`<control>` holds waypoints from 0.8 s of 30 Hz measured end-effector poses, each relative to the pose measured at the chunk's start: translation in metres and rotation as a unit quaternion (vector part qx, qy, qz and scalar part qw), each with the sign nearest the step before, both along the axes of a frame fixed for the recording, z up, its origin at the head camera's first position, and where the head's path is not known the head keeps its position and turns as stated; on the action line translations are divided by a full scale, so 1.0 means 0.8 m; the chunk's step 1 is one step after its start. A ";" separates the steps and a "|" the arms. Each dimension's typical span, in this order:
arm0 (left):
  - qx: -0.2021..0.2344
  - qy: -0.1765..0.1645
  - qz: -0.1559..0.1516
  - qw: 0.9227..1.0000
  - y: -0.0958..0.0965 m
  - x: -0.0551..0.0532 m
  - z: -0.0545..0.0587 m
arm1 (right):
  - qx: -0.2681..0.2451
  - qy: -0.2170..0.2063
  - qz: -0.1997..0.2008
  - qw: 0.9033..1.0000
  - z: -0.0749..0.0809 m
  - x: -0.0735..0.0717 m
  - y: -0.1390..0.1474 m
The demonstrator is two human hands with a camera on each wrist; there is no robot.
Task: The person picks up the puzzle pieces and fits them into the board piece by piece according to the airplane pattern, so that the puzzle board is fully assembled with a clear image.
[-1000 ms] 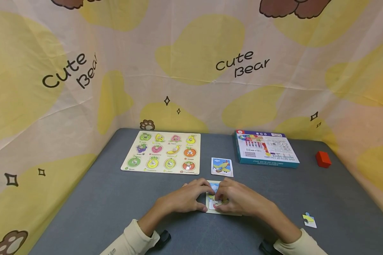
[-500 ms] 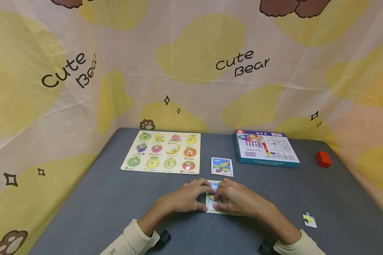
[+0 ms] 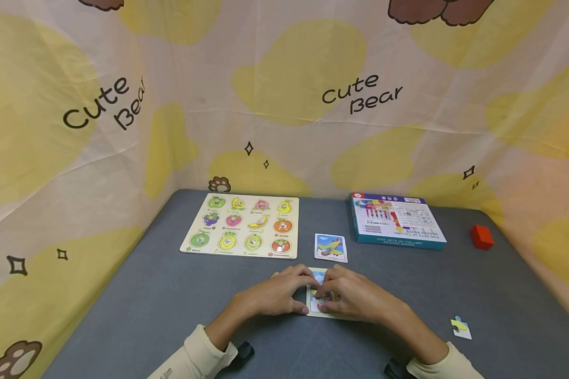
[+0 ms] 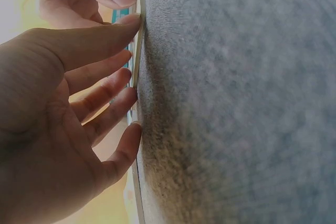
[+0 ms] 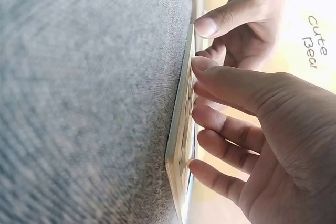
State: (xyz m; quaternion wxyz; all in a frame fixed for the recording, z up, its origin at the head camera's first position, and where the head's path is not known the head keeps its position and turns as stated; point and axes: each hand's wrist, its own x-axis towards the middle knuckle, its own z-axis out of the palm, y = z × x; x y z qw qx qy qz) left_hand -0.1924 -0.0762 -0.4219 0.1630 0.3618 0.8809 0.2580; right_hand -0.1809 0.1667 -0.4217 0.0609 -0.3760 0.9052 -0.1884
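A small wooden jigsaw tray (image 3: 329,316) with a pale frame and a sky-and-airplane picture lies flat before me. My left hand (image 3: 282,292) is at its left side, thumb at the near corner and fingers spread along the edge, as the left wrist view (image 4: 79,93) shows. My right hand (image 3: 357,292) covers the tray's right part. Its thumb and fingertips press on the puzzle pieces (image 3: 315,302), spaced apart in the right wrist view. Much of the picture is hidden under this hand. Beyond the tray lies an airplane picture card (image 3: 330,247).
A loose puzzle piece (image 3: 461,327) lies at the right on the grey table (image 3: 208,295). Further back are a fruit puzzle board (image 3: 239,226), a flat bead box (image 3: 398,221) and a red block (image 3: 481,237). A printed cloth (image 3: 284,105) rises behind the table.
My right fingertips have shifted slightly left over the pieces. My left hand keeps its place at the tray's edge.
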 end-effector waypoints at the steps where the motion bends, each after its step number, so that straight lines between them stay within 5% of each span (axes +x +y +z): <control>1: 0.002 0.001 -0.001 1.000 0.000 0.000 0.000 | 0.000 0.000 -0.002 1.000 0.000 0.000 0.000; 12: 0.005 0.000 0.006 1.000 0.001 0.000 -0.001 | -0.007 -0.016 -0.042 0.999 0.000 -0.001 -0.001; 24: 0.004 -0.003 -0.006 1.000 0.001 -0.002 -0.006 | -0.007 0.011 -0.038 0.999 -0.004 -0.002 -0.001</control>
